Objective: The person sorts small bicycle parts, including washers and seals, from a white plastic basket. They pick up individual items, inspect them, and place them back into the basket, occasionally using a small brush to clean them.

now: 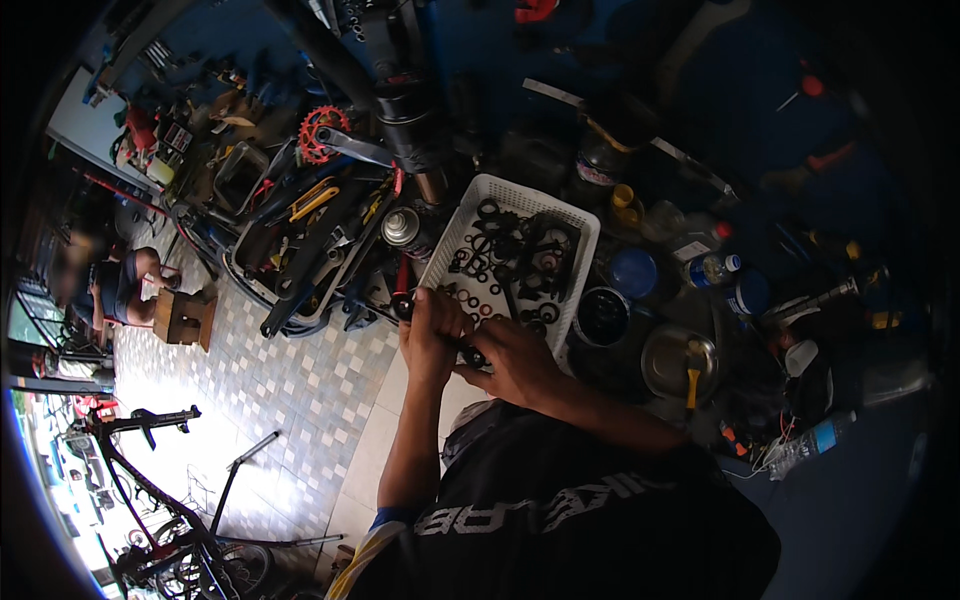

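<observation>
My left hand (438, 332) is closed at the near left corner of a white perforated plastic basket (580, 290). What its fingers grip is hidden. Against its thumb side is a red tool (403, 272) with a dark round end; whether the hand holds it is unclear. Close beside it, my right hand (512, 362) is closed, thumb and fingers bent around a small dark part (471, 356) too shadowed to identify. Inside the basket lie several black rings (488, 208), washers and other small dark parts. A spray can (402, 228) stands left of the basket.
A bike crank with a red chainring (325, 135) and frame parts lie at the left. Right of the basket are a blue lid (633, 271), a dark tub (602, 316), a metal bowl (655, 362) with a yellow-handled brush, and bottles (712, 268). A person (125, 285) sits far left.
</observation>
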`<act>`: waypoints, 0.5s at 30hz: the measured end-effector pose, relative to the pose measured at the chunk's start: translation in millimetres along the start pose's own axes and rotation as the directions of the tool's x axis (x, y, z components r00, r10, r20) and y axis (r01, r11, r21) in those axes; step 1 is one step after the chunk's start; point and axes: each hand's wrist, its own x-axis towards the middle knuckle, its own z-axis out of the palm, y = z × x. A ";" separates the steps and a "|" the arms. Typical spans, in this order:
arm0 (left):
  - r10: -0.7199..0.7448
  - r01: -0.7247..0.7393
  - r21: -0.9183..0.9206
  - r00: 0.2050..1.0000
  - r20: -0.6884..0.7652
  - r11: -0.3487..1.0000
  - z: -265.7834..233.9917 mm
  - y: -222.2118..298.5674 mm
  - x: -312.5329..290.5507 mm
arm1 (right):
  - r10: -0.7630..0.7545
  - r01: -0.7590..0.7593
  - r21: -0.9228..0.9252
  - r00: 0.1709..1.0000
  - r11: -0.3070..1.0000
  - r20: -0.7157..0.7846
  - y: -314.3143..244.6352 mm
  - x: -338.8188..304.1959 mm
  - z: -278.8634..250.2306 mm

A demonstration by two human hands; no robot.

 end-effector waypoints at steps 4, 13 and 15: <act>0.043 -0.044 0.197 0.999 0.010 0.979 -21.7 -13.5 -11.0 | 0.054 -0.058 0.068 0.997 0.996 0.054 6.7 -11.8 7.9; 0.194 -0.115 0.578 0.978 -0.077 0.808 -45.8 30.2 -19.0 | 0.283 -0.294 0.087 0.951 0.952 0.124 35.6 -14.6 -14.9; 0.250 -0.115 0.622 0.959 -0.134 0.775 -58.3 43.0 -19.2 | 0.323 -0.333 0.093 0.940 0.938 0.107 50.9 -6.1 -26.3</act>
